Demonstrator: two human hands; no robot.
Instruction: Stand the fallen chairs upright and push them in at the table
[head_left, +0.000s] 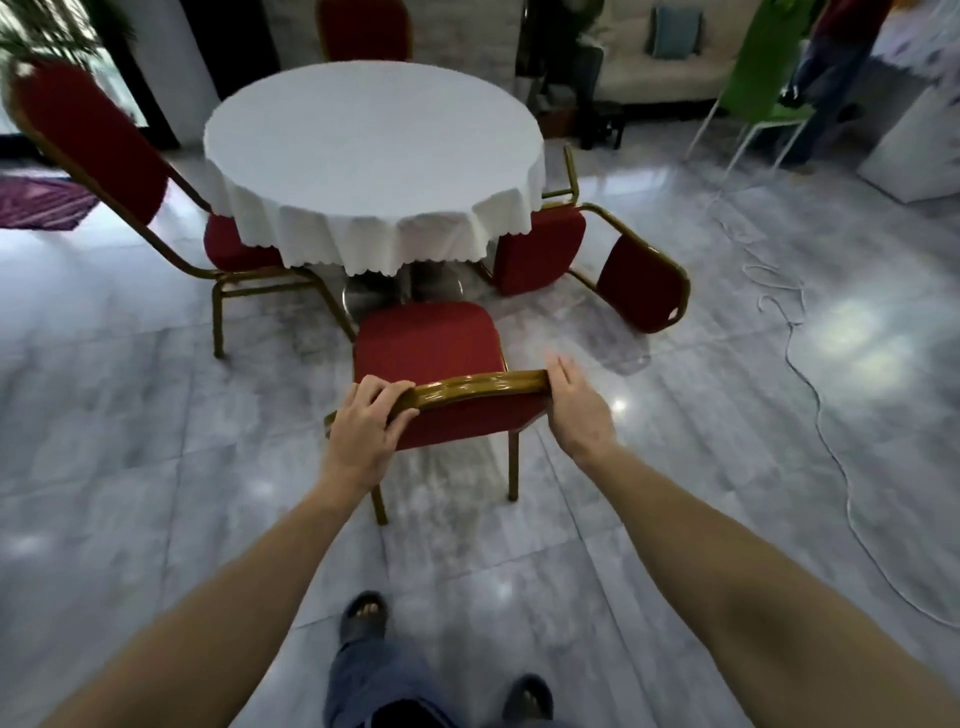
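Note:
A red padded chair (426, 338) with a gold frame stands upright in front of me, its seat facing the round table (374, 145) under a white cloth. My left hand (366, 428) grips the left end of its gold top rail. My right hand (576, 402) presses on the right end of that rail, fingers extended. The seat's front edge sits just short of the tablecloth hem. To the table's right another red chair (641, 283) lies on its side on the floor. A third red chair (93, 140) stands upright at the left, seat under the table.
A fourth red chair (363, 28) stands behind the table. A white cable (810, 384) snakes over the glossy tiled floor at the right. A green chair (763, 78), a person's legs (826, 78) and a sofa (670, 57) are at the back right. My feet (363, 616) are below.

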